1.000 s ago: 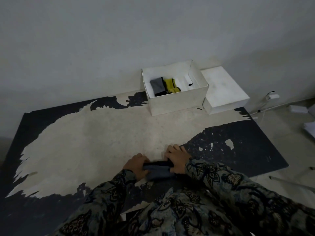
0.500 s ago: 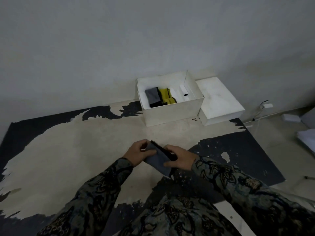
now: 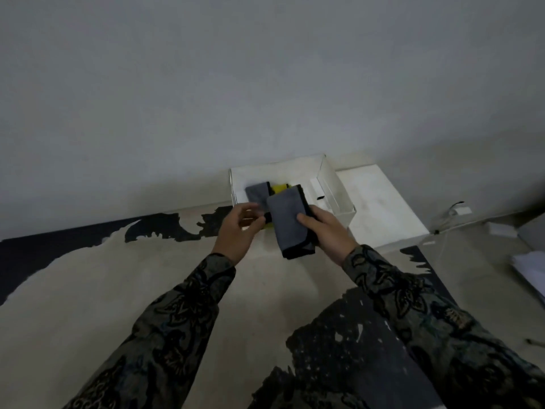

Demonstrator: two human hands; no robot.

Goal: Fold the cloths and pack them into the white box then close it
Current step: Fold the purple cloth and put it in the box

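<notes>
The floor was pale and worn, with ragged patches of a dark covering left along its edges, and it ran up to a plain grey wall in dim light. The white box stood open on the floor against that wall. Just right of the box lay its flat white lid, touching the box's side. Farther right of the box, a thin cable and a small white plug lay near the wall, and some pale sheets sat at the frame's edge.

Both patterned sleeves reached toward the box and hid much of its front wall. Inside the box, at its left end, lay a folded grey cloth with a yellow cloth beside it; the right end held a small white item, too blurred to identify.

The right hand was clamped on a folded grey cloth with a dark edge, thumb on top, holding it in the air just in front of the box's near wall. The left hand hovered just left of that cloth, fingers loosely apart and holding nothing, as far as the blur allowed.
</notes>
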